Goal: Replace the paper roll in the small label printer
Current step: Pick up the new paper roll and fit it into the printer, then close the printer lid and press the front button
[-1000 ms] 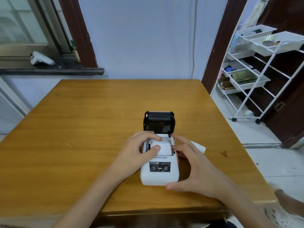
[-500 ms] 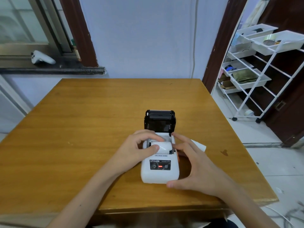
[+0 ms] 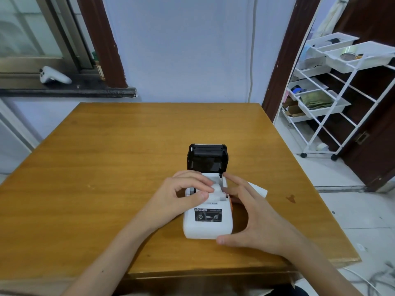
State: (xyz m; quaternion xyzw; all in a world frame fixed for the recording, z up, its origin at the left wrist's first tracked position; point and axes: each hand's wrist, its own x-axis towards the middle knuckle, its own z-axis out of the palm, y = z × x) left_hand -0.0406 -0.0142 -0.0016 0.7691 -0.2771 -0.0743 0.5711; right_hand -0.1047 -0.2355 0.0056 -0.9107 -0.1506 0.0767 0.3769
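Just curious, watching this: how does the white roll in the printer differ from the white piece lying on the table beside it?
The paper roll sits in the open bay of the label printer; the white piece lies on the table to the printer's right. The left hand pinches the roll between thumb and fingers; nothing grips the piece, which the right hand partly hides. Both look white.

printer [image 3: 207, 223] | front black panel: "SUPVAN" in white | power symbol below it | smaller print beside: unreadable
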